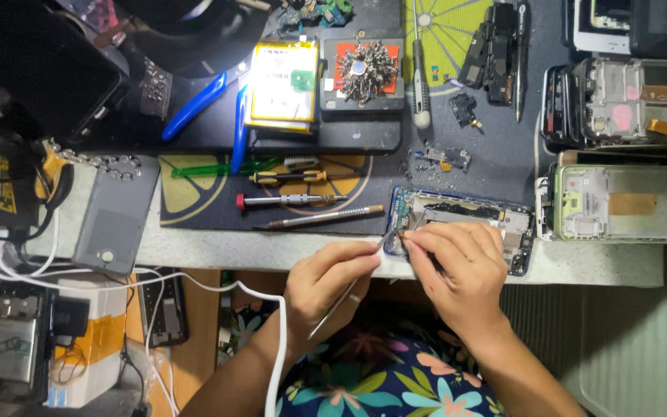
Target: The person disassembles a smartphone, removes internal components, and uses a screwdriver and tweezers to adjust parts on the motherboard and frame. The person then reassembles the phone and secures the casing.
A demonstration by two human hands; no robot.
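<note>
An opened blue phone (496,216), its back off and inner boards showing, lies at the front edge of the bench. My left hand (326,282) grips thin metal tweezers (347,289) whose tips reach the phone's lower left corner. My right hand (457,270) rests on the phone's near edge, with thumb and finger pinched on a tiny part at that same corner, next to the tweezer tips. Both hands meet over the bench edge, above my floral-print lap.
Screwdrivers (291,200) and a metal rod (326,218) lie on the dark mat left of the phone. Behind are a yellow battery (283,85), a magnet pad heaped with screws (363,71), blue-handled pliers (194,104). Stripped phone frames (619,205) stack at right. A grey phone (110,224) and white cables (279,340) sit left.
</note>
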